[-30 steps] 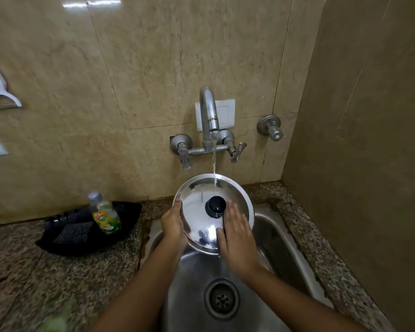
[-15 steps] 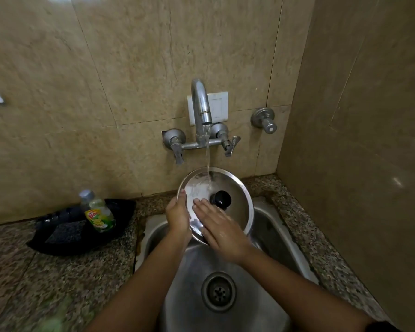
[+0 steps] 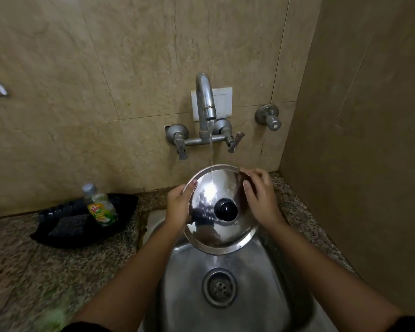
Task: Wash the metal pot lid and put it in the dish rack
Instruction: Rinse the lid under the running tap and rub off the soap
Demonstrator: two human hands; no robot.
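The round metal pot lid (image 3: 216, 233) with a black knob (image 3: 225, 209) is tilted toward me over the steel sink (image 3: 185, 279). Water from the tap (image 3: 205, 104) falls onto its upper part. My left hand (image 3: 179, 207) grips the lid's left rim, thumb on the top face. My right hand (image 3: 259, 197) holds the upper right rim, fingers curled over the edge. No dish rack is in view.
A black tray (image 3: 58, 238) on the granite counter at left holds a dish soap bottle (image 3: 101, 207) and a dark scrub pad (image 3: 68, 225). The sink drain (image 3: 219, 287) lies below the lid. A tiled wall stands close on the right.
My right hand has moved from rubbing the lid's lower and left face up to the upper right rim. The lid now tilts with its knob lower. My left hand keeps its hold.
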